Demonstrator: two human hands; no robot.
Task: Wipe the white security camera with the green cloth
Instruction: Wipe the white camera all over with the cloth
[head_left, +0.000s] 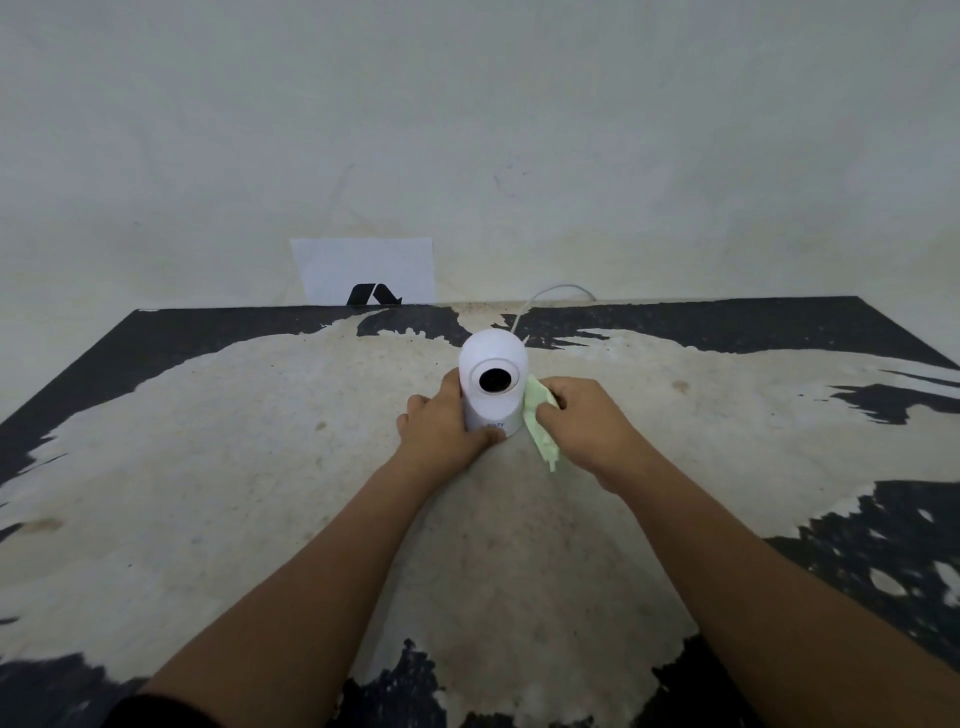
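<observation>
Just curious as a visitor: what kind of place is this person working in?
Probably a plain, worn room in a home or workshop, though I can't be sure. The table has black coating peeling off in patches, the wall behind is bare and scuffed, and a paper sheet leans against it.

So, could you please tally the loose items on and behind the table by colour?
White: 3 – security camera, its cable, sheet of paper
Green: 1 – cloth
Total: 4
</observation>
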